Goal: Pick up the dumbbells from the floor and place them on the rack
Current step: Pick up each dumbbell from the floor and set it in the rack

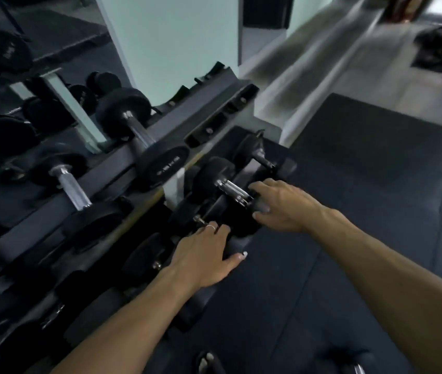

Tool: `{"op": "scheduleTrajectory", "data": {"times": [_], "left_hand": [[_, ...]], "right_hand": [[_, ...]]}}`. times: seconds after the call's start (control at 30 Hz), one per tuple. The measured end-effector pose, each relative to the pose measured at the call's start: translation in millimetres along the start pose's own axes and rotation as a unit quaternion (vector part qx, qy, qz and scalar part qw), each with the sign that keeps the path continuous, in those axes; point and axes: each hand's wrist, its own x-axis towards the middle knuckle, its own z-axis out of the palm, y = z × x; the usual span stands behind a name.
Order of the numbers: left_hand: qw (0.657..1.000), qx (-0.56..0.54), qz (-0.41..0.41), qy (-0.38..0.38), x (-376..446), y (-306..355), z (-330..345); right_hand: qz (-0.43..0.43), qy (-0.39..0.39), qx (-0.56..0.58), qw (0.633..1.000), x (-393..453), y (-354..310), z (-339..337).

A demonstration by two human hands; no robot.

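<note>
The right hand (284, 206) curls round a black rubber-ended, chrome-handled dumbbell (230, 193), the left hand (209, 255) presses flat on its near end, seating it on the dark steel rack's (139, 147) lower tier; next comes release, I judge.

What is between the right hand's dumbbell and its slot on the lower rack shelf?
Nothing visible. The right hand has the dumbbell over the lower shelf, with the left hand beside it on that shelf's edge.
</note>
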Motion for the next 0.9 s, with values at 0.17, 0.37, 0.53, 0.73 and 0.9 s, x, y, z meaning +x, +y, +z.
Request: {"op": "scheduleTrajectory", "data": {"times": [0.17,0.37,0.53,0.73,0.9], "left_hand": [[0.996,0.011,0.058,-0.069,-25,67,77],[0.979,0.013,0.142,-0.144,-60,131,173],[0.955,-0.003,0.199,-0.221,-92,169,274],[0.935,-0.007,0.197,-0.294,-115,200,407],[0.935,-0.024,0.150,-0.321,-113,210,540]], "right_hand": [[0.080,-0.051,0.024,0.995,-103,48,65],[0.190,-0.072,0.087,0.975,-218,87,156],[0.283,-0.098,0.121,0.947,-306,107,256],[0.355,-0.143,0.182,0.906,-382,130,395],[0.390,-0.138,0.229,0.881,-407,166,530]]}}
